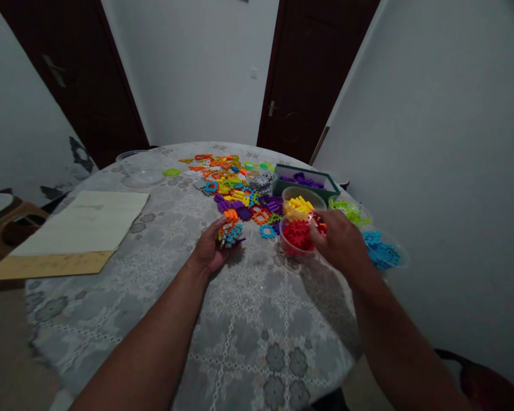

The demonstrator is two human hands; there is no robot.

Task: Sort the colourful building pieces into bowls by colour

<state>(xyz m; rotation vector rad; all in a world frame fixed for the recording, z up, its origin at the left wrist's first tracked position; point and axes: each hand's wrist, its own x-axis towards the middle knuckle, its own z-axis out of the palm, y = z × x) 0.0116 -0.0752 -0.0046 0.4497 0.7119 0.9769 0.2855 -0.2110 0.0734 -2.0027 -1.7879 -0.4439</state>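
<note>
My left hand (212,246) is closed around several plastic building pieces (230,231) in orange, light blue and other colours, held just above the tablecloth. The fingers partly cover them. At the right, my right hand (338,237) is over the edge of a clear tub of red toothed pieces (297,235). Its thumb and fingers are pinched on a red plastic building piece (318,221), mostly covered by the fingers. Just behind stands a clear tub of yellow tube-like pieces (300,204).
Loose coloured pieces (223,168) are heaped across the table's back middle. A dark green box (332,187) holds purple pieces. Tubs of lime pieces (349,211) and blue pieces (381,251) stand along the right edge. A pale pad (83,222) lies on a board at the left.
</note>
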